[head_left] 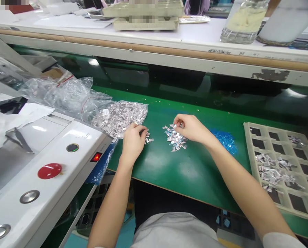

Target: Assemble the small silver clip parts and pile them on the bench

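On the green table (195,172), my left hand (133,139) is beside a few small metal parts (149,140), its thumb and fingers drawn together; what they hold, if anything, is too small to name. My right hand (191,127) pinches at the upper right edge of a pile of small silvery parts (175,137), and I cannot make out what is between its fingertips. A clear bag full of similar metal parts (120,117) lies just behind my left hand. A heap of small blue pieces (225,140) sits to the right, behind my right forearm.
A compartment tray (252,148) with metal parts in some cells stands at the right. Crumpled clear bags (71,93) lie at the back left. A white machine (66,168) with buttons borders the left side. A raised shelf (154,50) crosses the back.
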The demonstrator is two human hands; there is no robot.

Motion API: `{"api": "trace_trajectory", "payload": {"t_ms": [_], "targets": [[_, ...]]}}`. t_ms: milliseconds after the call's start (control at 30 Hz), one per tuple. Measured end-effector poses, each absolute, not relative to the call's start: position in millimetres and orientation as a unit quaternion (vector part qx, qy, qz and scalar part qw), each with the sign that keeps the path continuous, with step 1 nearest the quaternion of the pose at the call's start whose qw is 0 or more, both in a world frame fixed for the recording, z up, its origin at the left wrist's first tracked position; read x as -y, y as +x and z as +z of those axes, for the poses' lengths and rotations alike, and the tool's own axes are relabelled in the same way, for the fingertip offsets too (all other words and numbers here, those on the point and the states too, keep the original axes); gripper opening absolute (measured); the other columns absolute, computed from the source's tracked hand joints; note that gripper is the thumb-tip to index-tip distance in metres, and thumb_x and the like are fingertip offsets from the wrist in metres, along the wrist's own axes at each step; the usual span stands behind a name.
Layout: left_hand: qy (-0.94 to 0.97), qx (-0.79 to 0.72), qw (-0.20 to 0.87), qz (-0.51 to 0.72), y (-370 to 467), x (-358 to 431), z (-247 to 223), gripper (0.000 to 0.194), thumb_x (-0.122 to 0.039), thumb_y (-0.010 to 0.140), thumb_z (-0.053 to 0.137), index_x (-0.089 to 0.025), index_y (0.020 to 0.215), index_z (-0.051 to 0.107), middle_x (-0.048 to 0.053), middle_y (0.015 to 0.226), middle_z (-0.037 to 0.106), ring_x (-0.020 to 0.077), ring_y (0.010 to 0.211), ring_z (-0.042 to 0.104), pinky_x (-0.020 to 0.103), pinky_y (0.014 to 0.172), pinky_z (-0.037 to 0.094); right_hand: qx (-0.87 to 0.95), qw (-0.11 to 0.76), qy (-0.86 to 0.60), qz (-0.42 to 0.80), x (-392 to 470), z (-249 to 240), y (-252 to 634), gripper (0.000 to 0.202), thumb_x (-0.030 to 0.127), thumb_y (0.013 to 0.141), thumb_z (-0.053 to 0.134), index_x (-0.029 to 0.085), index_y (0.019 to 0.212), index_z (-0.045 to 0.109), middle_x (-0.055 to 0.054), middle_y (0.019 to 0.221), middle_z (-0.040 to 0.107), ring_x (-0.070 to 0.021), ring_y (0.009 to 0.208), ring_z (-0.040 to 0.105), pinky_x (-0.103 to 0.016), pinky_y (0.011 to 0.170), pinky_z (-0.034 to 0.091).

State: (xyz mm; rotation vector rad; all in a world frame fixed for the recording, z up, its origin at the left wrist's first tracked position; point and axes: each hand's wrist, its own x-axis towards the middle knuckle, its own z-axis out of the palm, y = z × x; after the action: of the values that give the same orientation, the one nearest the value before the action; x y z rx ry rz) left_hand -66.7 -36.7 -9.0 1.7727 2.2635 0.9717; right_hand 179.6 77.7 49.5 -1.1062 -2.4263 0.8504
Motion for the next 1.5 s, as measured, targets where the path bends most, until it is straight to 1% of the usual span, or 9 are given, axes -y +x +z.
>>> {"api": "trace_trajectory", "payload": {"t_ms": [200, 433, 567, 700, 933, 1033, 1167, 1267, 1500], "targets": [[0.57, -0.753, 0.066, 0.323, -68, 35, -13, 0.014, -0.027, 0.091, 0.065, -0.02, 0.084, 0.074, 0.01, 0.092, 0.07, 0.0274, 0.081, 0.068, 0.041, 0.082, 0.052, 0.805, 0.301, -0.485, 0.159, -114, 17, 198, 0.02, 0.021, 0.091, 0.058, 0.02, 0.105, 0.072, -0.014, 0.108, 0.073, -0.0315, 0.099, 0.065, -0.049, 0.096, 0.05], [0.564, -0.751, 0.086, 0.334, -66, 36, -9, 0.013, -0.026, 0.092, 0.062, -0.022, 0.08, 0.067, 0.009, 0.085, 0.072, 0.028, 0.079, 0.068, 0.041, 0.079, 0.051, 0.818, 0.271, -0.494, 0.111, -132, -15, 207, 0.039, 0.027, 0.1, 0.051, 0.013, 0.127, 0.074, -0.02, 0.12, 0.067, -0.0386, 0.116, 0.056, -0.059, 0.111, 0.044], [0.521, -0.73, 0.129, 0.424, -53, 48, -2, 0.01, -0.029, 0.095, 0.064, -0.022, 0.089, 0.067, 0.004, 0.077, 0.072, 0.022, 0.067, 0.068, 0.036, 0.071, 0.053, 0.818, 0.271, -0.497, 0.104, -134, -18, 205, 0.037, 0.026, 0.1, 0.05, 0.014, 0.123, 0.077, -0.019, 0.115, 0.065, -0.0378, 0.114, 0.056, -0.058, 0.11, 0.045], [0.431, -0.67, 0.259, 0.546, -31, 63, 2, 0.014, -0.034, 0.09, 0.076, -0.021, 0.094, 0.072, 0.003, 0.075, 0.074, 0.0185, 0.061, 0.072, 0.03, 0.06, 0.057, 0.81, 0.288, -0.499, 0.109, -134, -17, 205, 0.026, 0.024, 0.097, 0.054, 0.017, 0.109, 0.077, -0.018, 0.112, 0.066, -0.0372, 0.111, 0.057, -0.057, 0.107, 0.046], [0.329, -0.583, 0.416, 0.616, 3, 83, 1, 0.028, -0.036, 0.079, 0.09, -0.015, 0.095, 0.082, 0.011, 0.087, 0.083, 0.0283, 0.086, 0.083, 0.041, 0.087, 0.07, 0.773, 0.353, -0.497, 0.173, -120, 6, 197, 0.015, 0.025, 0.092, 0.057, 0.022, 0.086, 0.071, -0.011, 0.095, 0.073, -0.0292, 0.09, 0.066, -0.046, 0.09, 0.053], [0.307, -0.576, 0.423, 0.628, 9, 87, -2, 0.028, -0.035, 0.077, 0.092, -0.014, 0.094, 0.083, 0.012, 0.087, 0.084, 0.0298, 0.086, 0.084, 0.042, 0.085, 0.071, 0.765, 0.382, -0.442, 0.272, -94, 28, 182, 0.013, 0.027, 0.092, 0.061, 0.022, 0.087, 0.071, -0.007, 0.093, 0.076, -0.0251, 0.087, 0.069, -0.04, 0.083, 0.055], [0.281, -0.581, 0.389, 0.658, 12, 90, -3, 0.025, -0.033, 0.076, 0.092, -0.014, 0.09, 0.082, 0.01, 0.083, 0.083, 0.029, 0.082, 0.084, 0.041, 0.08, 0.072, 0.809, 0.281, -0.313, 0.411, -51, 52, 160, 0.011, 0.024, 0.094, 0.062, 0.022, 0.088, 0.072, -0.003, 0.091, 0.077, -0.0199, 0.084, 0.071, -0.034, 0.079, 0.054], [0.284, -0.588, 0.357, 0.668, 12, 91, -2, 0.022, -0.032, 0.08, 0.09, -0.015, 0.091, 0.082, 0.009, 0.088, 0.084, 0.0289, 0.086, 0.084, 0.042, 0.083, 0.072, 0.821, 0.225, -0.281, 0.444, -30, 57, 151, 0.013, 0.021, 0.096, 0.061, 0.022, 0.088, 0.071, -0.001, 0.089, 0.078, -0.0178, 0.081, 0.071, -0.032, 0.076, 0.053], [0.297, -0.587, 0.332, 0.676, 13, 92, -3, 0.016, -0.027, 0.083, 0.088, -0.016, 0.092, 0.083, 0.008, 0.089, 0.084, 0.0277, 0.086, 0.084, 0.041, 0.087, 0.072, 0.82, 0.22, -0.283, 0.447, -22, 53, 146, 0.014, 0.016, 0.096, 0.061, 0.021, 0.089, 0.072, -0.001, 0.088, 0.078, -0.0176, 0.082, 0.071, -0.032, 0.076, 0.052]]}}
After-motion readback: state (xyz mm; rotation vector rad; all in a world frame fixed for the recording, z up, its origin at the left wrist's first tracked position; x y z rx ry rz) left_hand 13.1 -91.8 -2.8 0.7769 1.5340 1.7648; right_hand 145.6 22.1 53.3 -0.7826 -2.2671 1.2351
